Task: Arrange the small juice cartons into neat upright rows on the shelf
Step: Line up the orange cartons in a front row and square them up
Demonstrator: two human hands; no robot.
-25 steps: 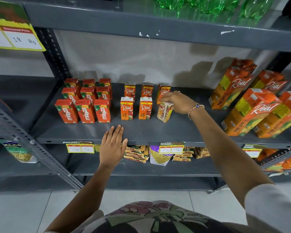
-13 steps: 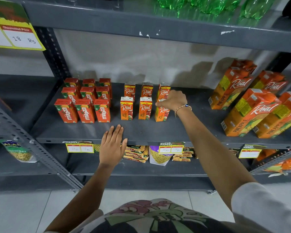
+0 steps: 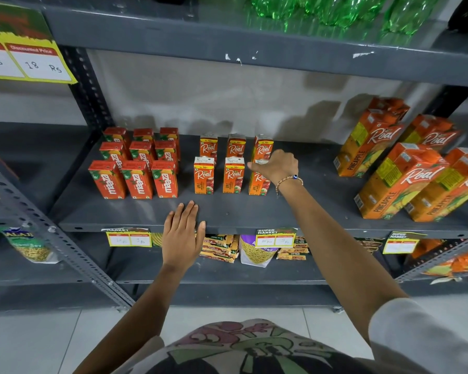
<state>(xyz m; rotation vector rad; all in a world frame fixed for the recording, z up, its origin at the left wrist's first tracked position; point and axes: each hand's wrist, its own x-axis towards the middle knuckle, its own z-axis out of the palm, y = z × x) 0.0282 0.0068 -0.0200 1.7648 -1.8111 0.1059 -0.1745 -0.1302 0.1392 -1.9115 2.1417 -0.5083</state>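
Small orange Real apple juice cartons stand upright in two rows of three on the grey shelf [image 3: 254, 211]. My right hand [image 3: 277, 166] grips the top of the front right Real carton [image 3: 257, 186], which stands upright beside the front middle Real carton [image 3: 234, 175] and in line with the front left Real carton [image 3: 204, 175]. The back row Real cartons [image 3: 235, 145] stand behind them. My left hand [image 3: 183, 233] lies flat, fingers together, on the shelf's front edge and holds nothing. Left of it, red Maaza cartons [image 3: 138, 179] stand in three rows of three.
Large Real pineapple cartons [image 3: 397, 179] lean at the shelf's right end. Green bottles [image 3: 322, 9] fill the shelf above. Snack packets [image 3: 257, 251] and price tags [image 3: 274, 238] sit below. A perforated steel upright [image 3: 87, 85] borders the left side.
My right hand brought the tilted carton left and down, then stood it upright at the right end of the front row. My left hand stayed on the shelf edge.
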